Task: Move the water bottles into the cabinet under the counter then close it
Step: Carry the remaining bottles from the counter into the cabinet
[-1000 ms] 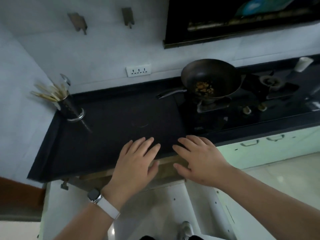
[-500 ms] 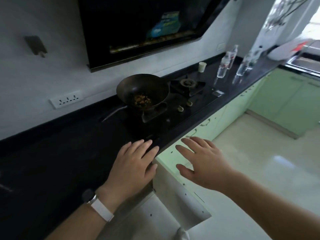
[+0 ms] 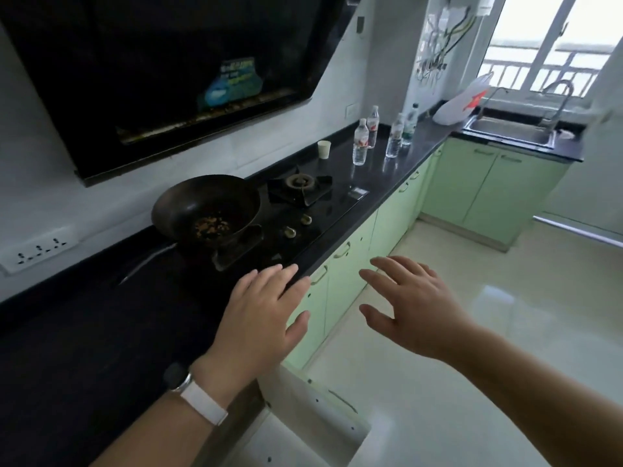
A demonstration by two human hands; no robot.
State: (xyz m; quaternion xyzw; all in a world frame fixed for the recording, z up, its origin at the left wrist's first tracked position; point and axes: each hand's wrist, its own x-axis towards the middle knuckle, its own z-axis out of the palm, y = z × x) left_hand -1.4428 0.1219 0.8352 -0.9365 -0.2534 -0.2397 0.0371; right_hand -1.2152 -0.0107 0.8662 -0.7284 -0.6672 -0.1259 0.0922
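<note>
**A:** What's there, starting from the left?

**B:** A wok (image 3: 205, 210) sits on the dark surface (image 3: 84, 332), towards the far side. Nearer, the left hand (image 3: 259, 318) is over the surface's near edge. Its fingers are spread and hold nothing, and I cannot tell whether it touches. Below that edge a white door (image 3: 313, 406) stands open. What lies behind it is out of view.

**A:** And the bottles?

**B:** Four bottles (image 3: 360, 146) stand upright far along the surface, past the burner (image 3: 300, 182) and a cup (image 3: 323, 150). They are in two loose pairs, well apart from both hands. I judge the moving has not begun.

**A:** The right hand?

**B:** The right hand (image 3: 414, 305) hangs over the floor (image 3: 472, 365), just right of the left one. Its fingers are spread too, and it is empty.

**A:** So the step is fetching. How should it be done well?

**B:** I'd walk along rather than stretch. Take one bottle per hand and grip round the body, because thin plastic dents and caps slip. Start with the nearer pair, keep clear of the cup, and mind the open door on the way back.
</note>
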